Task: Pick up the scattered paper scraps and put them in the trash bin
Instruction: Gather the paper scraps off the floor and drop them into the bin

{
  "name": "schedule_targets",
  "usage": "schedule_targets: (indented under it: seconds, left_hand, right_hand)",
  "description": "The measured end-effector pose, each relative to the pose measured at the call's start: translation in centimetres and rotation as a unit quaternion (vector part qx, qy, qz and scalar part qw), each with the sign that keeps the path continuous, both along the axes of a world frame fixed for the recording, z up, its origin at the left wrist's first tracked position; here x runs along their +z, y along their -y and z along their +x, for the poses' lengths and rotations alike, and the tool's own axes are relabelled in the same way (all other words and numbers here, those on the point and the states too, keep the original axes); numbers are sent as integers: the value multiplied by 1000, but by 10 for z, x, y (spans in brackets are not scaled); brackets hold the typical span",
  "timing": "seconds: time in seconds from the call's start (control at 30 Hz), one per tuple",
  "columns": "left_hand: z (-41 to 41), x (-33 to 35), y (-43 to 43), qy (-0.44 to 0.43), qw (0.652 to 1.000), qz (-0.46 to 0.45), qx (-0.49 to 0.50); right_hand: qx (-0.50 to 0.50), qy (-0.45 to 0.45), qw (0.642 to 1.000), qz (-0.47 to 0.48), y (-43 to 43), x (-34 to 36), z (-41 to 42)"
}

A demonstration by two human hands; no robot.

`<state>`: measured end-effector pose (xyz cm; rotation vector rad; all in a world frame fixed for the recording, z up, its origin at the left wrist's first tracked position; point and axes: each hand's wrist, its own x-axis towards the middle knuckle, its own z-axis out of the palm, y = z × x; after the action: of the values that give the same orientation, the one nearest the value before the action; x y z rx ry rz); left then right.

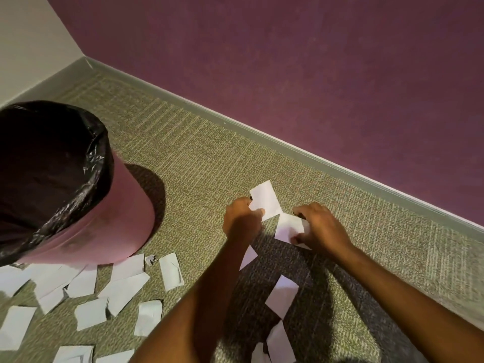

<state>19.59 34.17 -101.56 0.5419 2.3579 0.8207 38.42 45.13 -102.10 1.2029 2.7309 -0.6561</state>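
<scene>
- Head view, nearest first: loose paper scraps (281, 296) lie on the carpet (199, 163) between both forearms, more spread lower left.
- Left hand (242, 218) is pinched shut on an upper scrap (264, 199), sheet tilted up off the floor.
- Right hand (320, 226), just beside it, has fingers curled around a second scrap (289, 227), low on the carpet.
- Trash bin (78, 195) stands well left of both hands; left arm is nearer, so the carry goes leftward.
</scene>
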Motion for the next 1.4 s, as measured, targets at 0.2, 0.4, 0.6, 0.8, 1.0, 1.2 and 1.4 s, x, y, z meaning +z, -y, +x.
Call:
schedule_targets:
  seconds: [0.2,0.4,0.6,0.8,1.0,1.2,1.4]
  left_hand:
    - [-34,11,31,1,998,61,7]
    - [-65,16,64,-7,997,70,27]
    - [-73,15,94,-25,998,46,29]
    - [-76,13,115,-35,999,30,21]
    - [-79,19,129,-33,998,52,23]
    - [-76,61,130,-9,985,164,43]
    - [-70,158,123,-59,953,284,83]
  right_hand:
    - [-42,-68,993,-84,-5,8,-14]
    - [171,-118,948,-239,33,16,-63]
    - [252,-37,967,-20,83,1,-93]
    - [231,-2,971,-53,88,-2,-99]
    - [113,-65,966,-223,68,5,-108]
    - [-72,-240,882,-400,52,69,-133]
    - [-71,-389,791,-467,59,156,-160]
